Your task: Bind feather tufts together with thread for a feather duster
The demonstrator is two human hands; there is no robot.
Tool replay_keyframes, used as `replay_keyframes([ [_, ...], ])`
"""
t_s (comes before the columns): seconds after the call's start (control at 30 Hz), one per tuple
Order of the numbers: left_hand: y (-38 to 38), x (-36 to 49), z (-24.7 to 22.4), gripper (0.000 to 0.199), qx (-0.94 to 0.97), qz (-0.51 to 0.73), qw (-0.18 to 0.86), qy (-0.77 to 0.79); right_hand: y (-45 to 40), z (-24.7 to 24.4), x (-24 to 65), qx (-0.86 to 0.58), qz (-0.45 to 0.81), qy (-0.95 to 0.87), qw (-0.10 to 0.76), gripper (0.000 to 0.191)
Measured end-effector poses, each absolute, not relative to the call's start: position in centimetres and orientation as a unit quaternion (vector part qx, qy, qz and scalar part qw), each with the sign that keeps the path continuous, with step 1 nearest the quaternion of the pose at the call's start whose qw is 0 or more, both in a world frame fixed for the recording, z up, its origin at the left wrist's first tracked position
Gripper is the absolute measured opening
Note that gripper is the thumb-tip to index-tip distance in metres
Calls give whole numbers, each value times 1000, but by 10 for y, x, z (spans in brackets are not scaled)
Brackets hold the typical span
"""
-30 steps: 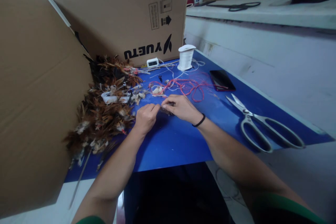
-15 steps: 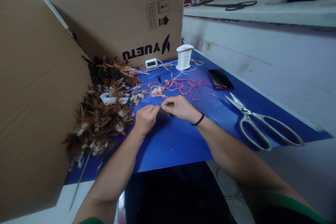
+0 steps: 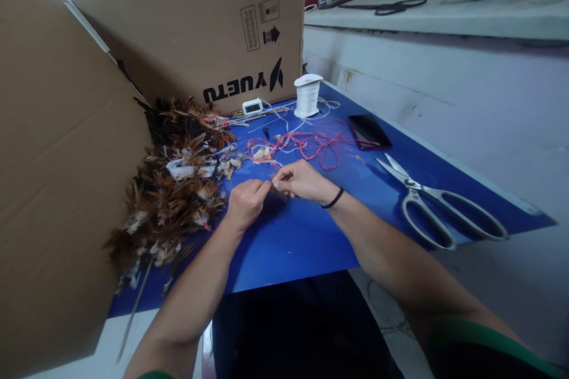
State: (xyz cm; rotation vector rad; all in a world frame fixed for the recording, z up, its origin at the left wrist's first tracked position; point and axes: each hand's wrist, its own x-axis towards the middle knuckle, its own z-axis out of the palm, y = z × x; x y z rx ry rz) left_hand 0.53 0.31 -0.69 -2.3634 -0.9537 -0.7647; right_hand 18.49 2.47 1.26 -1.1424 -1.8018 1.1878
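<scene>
My left hand (image 3: 245, 202) and my right hand (image 3: 302, 181) meet fingertip to fingertip over the blue table (image 3: 311, 237). Together they pinch a small dark feather bundle (image 3: 274, 186), mostly hidden by the fingers. A black band circles my right wrist. Left of my hands lies a large heap of brown and black feathers (image 3: 171, 195). Just beyond my hands a tangle of red string (image 3: 317, 145) and white thread spreads over the table.
A white thread spool (image 3: 306, 96) and a small white device (image 3: 252, 106) stand near the cardboard box (image 3: 200, 29) at the back. A dark phone (image 3: 368, 131) and large metal scissors (image 3: 440, 207) lie to the right. Another cardboard panel (image 3: 57, 177) walls the left side.
My hands have barely moved; the fingertips have drawn closer together on the small bundle. The camera has shifted slightly, so everything sits a little further left.
</scene>
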Motion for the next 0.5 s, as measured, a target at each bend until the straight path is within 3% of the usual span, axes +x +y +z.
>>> replay_keyframes([
  [0.3, 5, 3, -8, 26, -867, -290, 219, -342, 25, 14, 183, -431, 539, -631, 353, 4],
  [0.5, 10, 0, -14, 23, -840, -369, 8, -398, 21, 29, 185, -438, 554, -589, 392, 12],
])
